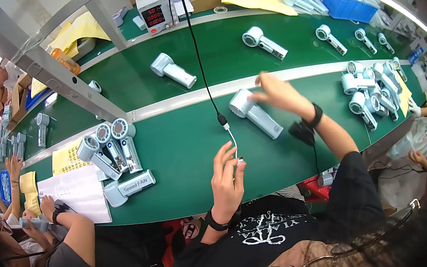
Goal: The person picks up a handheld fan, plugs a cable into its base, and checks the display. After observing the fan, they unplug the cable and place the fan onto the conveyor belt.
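My left hand (227, 179) pinches the white plug end of a cable (232, 139) that hangs down from above as a black cord (197, 52). My right hand (281, 95) reaches over the green conveyor belt (182, 149), fingers spread, just above and touching a white hand-held fan (255, 114) lying on the belt. That hand is blurred. Both wrists wear black bands.
More white fans lie on the far belt (173, 70), (264, 42). Several are grouped at left (110, 147) and piled at right (371, 89). A power supply with a red display (153, 9) stands at the back. Yellow and white sheets (78, 188) lie at left. Other people work on both sides.
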`<state>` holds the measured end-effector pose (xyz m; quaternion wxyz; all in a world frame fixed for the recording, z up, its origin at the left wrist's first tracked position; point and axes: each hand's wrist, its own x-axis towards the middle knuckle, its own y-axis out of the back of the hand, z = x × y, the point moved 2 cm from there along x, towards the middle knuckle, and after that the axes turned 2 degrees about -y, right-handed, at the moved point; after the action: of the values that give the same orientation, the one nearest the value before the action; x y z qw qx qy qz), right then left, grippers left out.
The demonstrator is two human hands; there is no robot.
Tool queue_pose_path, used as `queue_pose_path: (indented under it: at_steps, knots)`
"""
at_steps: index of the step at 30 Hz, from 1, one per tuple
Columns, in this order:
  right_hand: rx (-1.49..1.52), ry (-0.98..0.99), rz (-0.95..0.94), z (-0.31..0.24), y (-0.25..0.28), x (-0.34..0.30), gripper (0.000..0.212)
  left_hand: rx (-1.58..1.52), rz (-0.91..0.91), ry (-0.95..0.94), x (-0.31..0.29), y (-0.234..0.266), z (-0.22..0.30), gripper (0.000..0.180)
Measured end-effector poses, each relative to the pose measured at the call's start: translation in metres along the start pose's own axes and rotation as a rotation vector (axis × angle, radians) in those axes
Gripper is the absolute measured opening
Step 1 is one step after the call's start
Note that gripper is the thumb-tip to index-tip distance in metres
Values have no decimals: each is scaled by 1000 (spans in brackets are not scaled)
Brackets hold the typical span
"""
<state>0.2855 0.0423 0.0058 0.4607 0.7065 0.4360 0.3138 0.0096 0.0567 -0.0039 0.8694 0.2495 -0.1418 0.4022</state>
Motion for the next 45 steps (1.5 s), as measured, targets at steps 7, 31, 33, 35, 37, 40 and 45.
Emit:
queue_pose_path:
  at_steps: [7,31,33,35,37,40,45]
  knots:
    - [-55,158,347,-26,-1,27,63,72,102,-48,2,12,1,14]
    - [2060,-137,-326,-27,2,-42,52,-353,-105,117,9,-19,27,18]
    - [2162,-139,-236,-32,-11,-68,48,-481,-190,186,7,-34,25,19]
    - [2217,-152,-180,-38,-16,-87,47,-548,-241,229,7,-42,25,19]
    - [2183,-111,-142,-49,-18,-99,43,-564,-281,287,6,-48,24,20]
    - [2182,-89,-102,-57,-21,-107,41,-581,-296,313,4,-53,25,18]
    - [2309,-86,-115,-63,-28,-110,40,-596,-246,247,2,-53,29,13]
